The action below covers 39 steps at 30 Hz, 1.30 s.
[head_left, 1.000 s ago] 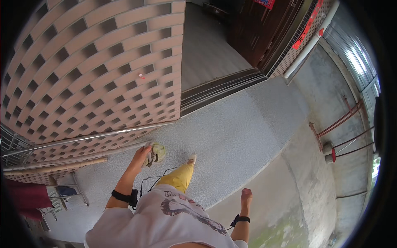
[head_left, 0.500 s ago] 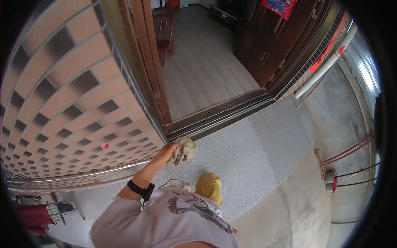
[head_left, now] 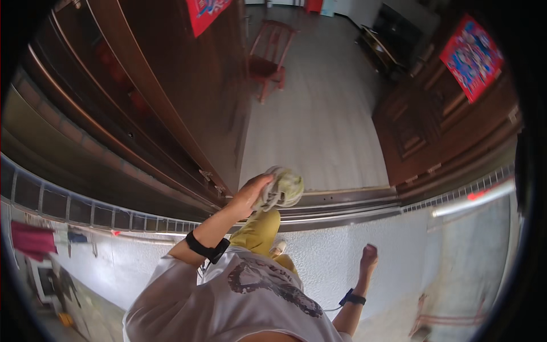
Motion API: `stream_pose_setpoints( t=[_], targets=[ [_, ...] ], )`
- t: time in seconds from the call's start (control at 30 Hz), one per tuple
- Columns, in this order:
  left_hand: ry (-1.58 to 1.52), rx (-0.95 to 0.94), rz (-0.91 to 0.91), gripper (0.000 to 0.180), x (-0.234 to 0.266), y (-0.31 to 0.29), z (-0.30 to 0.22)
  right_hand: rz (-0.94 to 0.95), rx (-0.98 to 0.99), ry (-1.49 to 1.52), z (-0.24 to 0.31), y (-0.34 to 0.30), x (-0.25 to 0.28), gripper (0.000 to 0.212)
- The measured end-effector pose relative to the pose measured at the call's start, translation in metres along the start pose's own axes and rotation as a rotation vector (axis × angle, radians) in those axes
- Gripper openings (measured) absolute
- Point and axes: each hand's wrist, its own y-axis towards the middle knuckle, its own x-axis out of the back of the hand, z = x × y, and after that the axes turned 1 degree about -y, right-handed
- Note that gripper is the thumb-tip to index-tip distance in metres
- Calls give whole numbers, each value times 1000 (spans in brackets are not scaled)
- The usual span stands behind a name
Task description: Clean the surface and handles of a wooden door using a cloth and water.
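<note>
My left hand (head_left: 250, 195) is closed round a crumpled pale green and grey cloth (head_left: 286, 188), which bunches out past the fingers. It is in front of me at the doorway, above the metal threshold (head_left: 342, 199) and near the left door frame. My right hand (head_left: 369, 255) hangs out to the right, above the light speckled paving. Its fingers are curled in, and nothing shows in them. Dark bands are strapped round both wrists.
Dark wooden door leaves (head_left: 421, 125) stand on both sides of the doorway, with red and blue posters. Inside are a grey floor (head_left: 307, 137), a red wooden chair (head_left: 270, 60) and a low dark cabinet (head_left: 382, 48). A white pipe (head_left: 473, 199) runs along the right.
I have turned left and come up to the threshold, one leg forward. The cloth has moved from beside the left frame to the doorway, still in my left hand. My right hand has come into view.
</note>
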Motion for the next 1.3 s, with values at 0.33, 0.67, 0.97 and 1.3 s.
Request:
stream_pose_setpoints(
  t=[0.33,0.67,0.97,1.3],
  targets=[
    [977,-644,202,48,-90,225,-32,942,-176,1062,280,214,-114,56],
    [887,-634,371,21,-129,423,-225,538,-130,907,389,446,-194,40],
    [710,-424,192,24,-90,556,-363,631,-22,908,478,633,-242,44],
    [-658,-840,-799,44,106,590,-463,834,140,918,584,850,-355,39]
  ],
)
